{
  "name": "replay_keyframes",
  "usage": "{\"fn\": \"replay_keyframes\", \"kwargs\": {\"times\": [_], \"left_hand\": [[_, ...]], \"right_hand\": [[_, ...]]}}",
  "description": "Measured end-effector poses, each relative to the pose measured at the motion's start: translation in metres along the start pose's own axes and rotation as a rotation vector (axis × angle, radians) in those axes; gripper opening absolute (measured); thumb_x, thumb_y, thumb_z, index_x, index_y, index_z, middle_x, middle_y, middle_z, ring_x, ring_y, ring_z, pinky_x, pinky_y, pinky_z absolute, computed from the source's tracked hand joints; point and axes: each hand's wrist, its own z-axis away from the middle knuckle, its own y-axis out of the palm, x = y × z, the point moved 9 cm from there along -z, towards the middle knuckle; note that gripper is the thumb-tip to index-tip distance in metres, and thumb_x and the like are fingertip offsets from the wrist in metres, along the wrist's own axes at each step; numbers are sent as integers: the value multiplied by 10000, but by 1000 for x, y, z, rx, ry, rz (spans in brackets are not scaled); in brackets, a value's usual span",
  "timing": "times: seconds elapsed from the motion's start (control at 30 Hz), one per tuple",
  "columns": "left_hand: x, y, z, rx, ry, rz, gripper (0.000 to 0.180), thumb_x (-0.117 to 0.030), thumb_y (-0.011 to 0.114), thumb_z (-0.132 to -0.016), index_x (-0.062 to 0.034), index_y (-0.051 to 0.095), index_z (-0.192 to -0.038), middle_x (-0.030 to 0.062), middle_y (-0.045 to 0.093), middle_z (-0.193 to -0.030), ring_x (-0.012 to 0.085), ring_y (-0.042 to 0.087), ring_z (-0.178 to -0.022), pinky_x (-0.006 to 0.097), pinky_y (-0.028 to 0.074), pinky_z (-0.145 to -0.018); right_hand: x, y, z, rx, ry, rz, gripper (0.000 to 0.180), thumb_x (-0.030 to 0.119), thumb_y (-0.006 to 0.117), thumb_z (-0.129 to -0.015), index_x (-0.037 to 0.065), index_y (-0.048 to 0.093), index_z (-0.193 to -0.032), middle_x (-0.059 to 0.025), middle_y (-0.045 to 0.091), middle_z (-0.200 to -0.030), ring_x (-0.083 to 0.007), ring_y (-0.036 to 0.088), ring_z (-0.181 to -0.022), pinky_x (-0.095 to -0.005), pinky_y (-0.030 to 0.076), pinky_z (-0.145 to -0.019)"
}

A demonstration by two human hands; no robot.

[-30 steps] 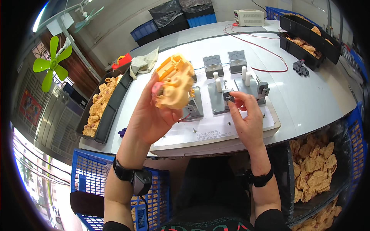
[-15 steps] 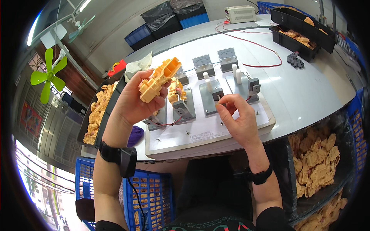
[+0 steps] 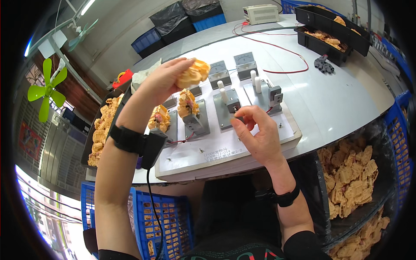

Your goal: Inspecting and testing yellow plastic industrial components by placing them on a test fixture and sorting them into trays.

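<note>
- The left hand (image 3: 167,80) is raised above the tabletop (image 3: 333,99), its fingers curled tight around a yellow plastic part (image 3: 193,73) that sticks out past the fingertips, over the back of the white board (image 3: 225,143).
- A black wrist strap (image 3: 126,139) with a small black box and a hanging cable sits on the left forearm.
- The right hand (image 3: 258,134) is low over the white board, thumb and forefinger pinched narrowly on something small and dark at the front edge of the middle grey stand (image 3: 227,110); what it is cannot be told.
- A black band (image 3: 284,199) circles the right wrist.
- Left of that stand, another grey stand (image 3: 196,122) carries a yellow part (image 3: 187,102) clamped upright, and a further yellow part (image 3: 159,118) sits on the stand beside it, just under the left forearm.
- Two white pegs (image 3: 255,81) stand on the right grey stand, with two small grey meters (image 3: 245,60) behind the row.
- A red wire (image 3: 277,47) runs across the tabletop from the meters toward a beige box (image 3: 262,13) at the far edge.
- A black tray (image 3: 102,130) of yellow parts lies at the left edge of the tabletop; two more black trays (image 3: 329,30) sit far right.
- Blue crates (image 3: 160,225) hold more yellow parts below the tabletop.
</note>
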Motion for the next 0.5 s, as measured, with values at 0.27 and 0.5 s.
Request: {"fn": "replay_keyframes", "kwargs": {"times": [0.27, 0.5], "left_hand": [[2, 44, -12, -26, 175, -665, 782, -434, 678, -953, 82, 413, -1476, 260, 630, -1220, 247, 679, -1063, 287, 568, -817], [-5, 70, 9, 176, 107, -675, 650, -415, 549, -996, -27, 446, -1508, 175, 656, -1213, 204, 652, -1049, 267, 543, -810]], "right_hand": [[0, 1, -1, -10, 0, 4, 180, 174, 749, -897, 56, 660, -999, -50, 625, -828, -147, 561, -708, -279, 461, -608], [0, -2, -1, -11, 3, 36, 179, 168, 752, -893, 59, 657, -997, -45, 616, -820, -144, 549, -703, -279, 455, -604]]}}
